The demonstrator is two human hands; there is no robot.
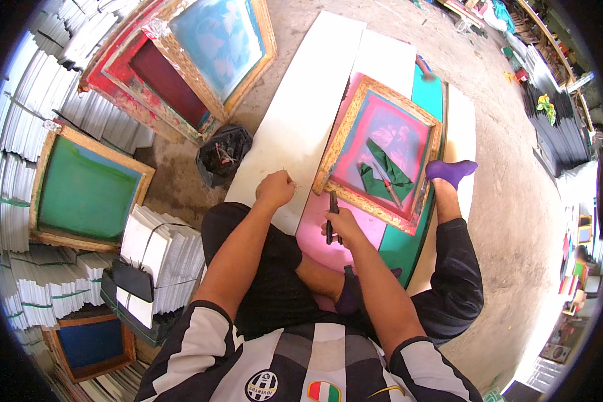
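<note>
My left hand (275, 190) is closed in a pinch over the white board, and whatever it holds is too small to make out. My right hand (345, 228) grips black-handled pliers (332, 201), their head pointing up beside the lower left corner of a wooden screen-printing frame (344, 127). The frame lies tilted on a pink sheet (338, 234), its mesh (384, 130) stained pink and bluish. Green cut pieces of material (394, 165) rest on the mesh, together with a slim pointed tool (390, 189) with a reddish part.
White boards (308, 87) lie under the work. A black plastic bag (214, 171) stands left of them. More frames lean at the left, one with a blue mesh (214, 43), one with green (80, 187). Tied paper stacks (174, 251) crowd the left side. My purple-socked foot (452, 171) is beside the frame.
</note>
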